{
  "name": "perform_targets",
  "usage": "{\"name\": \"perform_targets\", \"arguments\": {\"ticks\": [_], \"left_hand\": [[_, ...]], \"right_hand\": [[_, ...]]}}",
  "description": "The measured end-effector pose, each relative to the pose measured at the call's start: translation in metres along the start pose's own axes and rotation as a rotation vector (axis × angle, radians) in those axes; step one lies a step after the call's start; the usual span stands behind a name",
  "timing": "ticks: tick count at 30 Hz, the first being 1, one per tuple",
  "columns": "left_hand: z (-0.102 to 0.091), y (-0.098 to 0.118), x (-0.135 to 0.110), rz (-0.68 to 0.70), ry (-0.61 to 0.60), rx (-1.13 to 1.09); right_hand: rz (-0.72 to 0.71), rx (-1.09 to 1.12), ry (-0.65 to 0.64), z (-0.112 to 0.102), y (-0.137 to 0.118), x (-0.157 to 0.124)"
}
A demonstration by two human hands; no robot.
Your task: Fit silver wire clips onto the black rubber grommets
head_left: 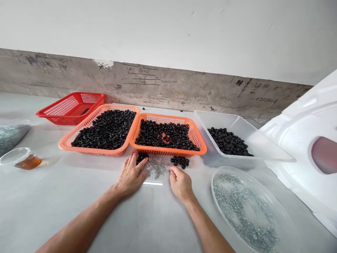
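Observation:
My left hand (131, 174) lies with its fingers spread on the grey table, beside a small heap of black parts (142, 157). Between my hands is a scatter of tiny silvery metal pieces (158, 166). My right hand (180, 182) is closed, thumb and forefinger together at the right edge of that scatter; what it holds, if anything, is hidden. Just beyond it sits a little group of black rings (180, 161). Behind both hands stands an orange basket (168, 151) with many black rings in it.
Left of it is a second orange basket (92, 151) full of small black parts, then a red basket (70, 117). A clear cup (19, 158) of brown liquid stands far left. At right are a clear bin (237, 160) of black pieces and a round tray (214, 193) of metal bits.

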State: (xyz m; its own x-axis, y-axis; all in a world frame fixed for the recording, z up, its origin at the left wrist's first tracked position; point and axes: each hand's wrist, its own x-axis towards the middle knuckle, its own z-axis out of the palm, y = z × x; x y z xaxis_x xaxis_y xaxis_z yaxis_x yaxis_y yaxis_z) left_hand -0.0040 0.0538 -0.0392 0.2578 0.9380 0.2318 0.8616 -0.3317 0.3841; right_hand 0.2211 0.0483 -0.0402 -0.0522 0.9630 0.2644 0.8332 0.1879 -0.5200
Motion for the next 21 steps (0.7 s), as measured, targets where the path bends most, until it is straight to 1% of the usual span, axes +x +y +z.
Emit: {"name": "perform_targets", "arguments": {"ticks": [4, 7, 10, 13, 16, 19, 21], "left_hand": [[0.002, 0.001, 0.003, -0.001, 0.023, 0.004], [0.004, 0.003, 0.004, -0.034, 0.053, 0.012], [0.004, 0.007, 0.005, -0.048, 0.086, 0.032], [0.003, 0.014, 0.005, -0.032, 0.108, 0.070], [0.002, 0.020, 0.005, -0.027, 0.085, 0.099], [0.000, 0.024, 0.005, -0.053, 0.039, 0.096], [0.001, 0.025, 0.006, -0.069, 0.029, 0.089]], "right_hand": [[0.000, -0.029, -0.005, 0.001, 0.001, 0.000], [-0.014, -0.044, -0.016, 0.000, 0.000, -0.001], [-0.029, -0.055, -0.020, -0.001, -0.001, -0.002], [-0.039, -0.061, -0.016, -0.002, -0.001, -0.003], [-0.048, -0.061, -0.020, -0.002, -0.001, -0.004], [-0.053, -0.038, -0.029, -0.002, -0.001, -0.003], [-0.052, -0.018, -0.039, -0.003, -0.001, -0.003]]}}
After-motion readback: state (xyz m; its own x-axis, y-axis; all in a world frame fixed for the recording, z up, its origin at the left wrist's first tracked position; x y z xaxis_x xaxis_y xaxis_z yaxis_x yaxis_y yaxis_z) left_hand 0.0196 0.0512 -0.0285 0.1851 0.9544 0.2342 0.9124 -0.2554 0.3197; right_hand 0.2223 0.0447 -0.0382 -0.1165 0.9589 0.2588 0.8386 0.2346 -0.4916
